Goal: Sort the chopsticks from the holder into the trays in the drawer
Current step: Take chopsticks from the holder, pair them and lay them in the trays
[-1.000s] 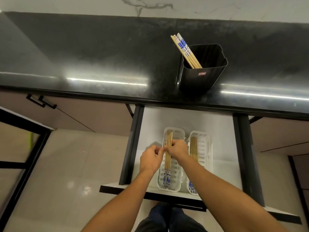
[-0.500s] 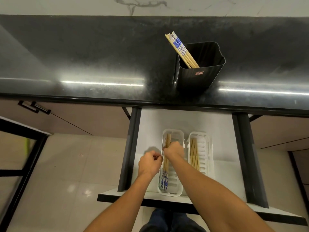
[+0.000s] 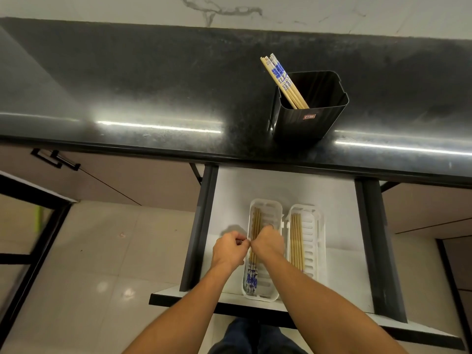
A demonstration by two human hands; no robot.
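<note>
A black holder stands on the dark counter with a few blue-patterned wooden chopsticks leaning out of its left corner. Below it the open drawer holds two white slotted trays side by side. Several chopsticks lie lengthwise in the left tray, blue ends toward me. The right tray also holds several chopsticks. My right hand is curled over the left tray, closed on its chopsticks. My left hand is beside it, fingers pinched at that tray's left rim.
Black drawer rails run along both sides of the drawer, and its front panel juts toward me. The counter edge overhangs the drawer's back. Tiled floor and a black frame lie to the left.
Both hands have slid a little toward me along the left tray and stay closed at its chopsticks. The chopsticks in the holder have not moved.
</note>
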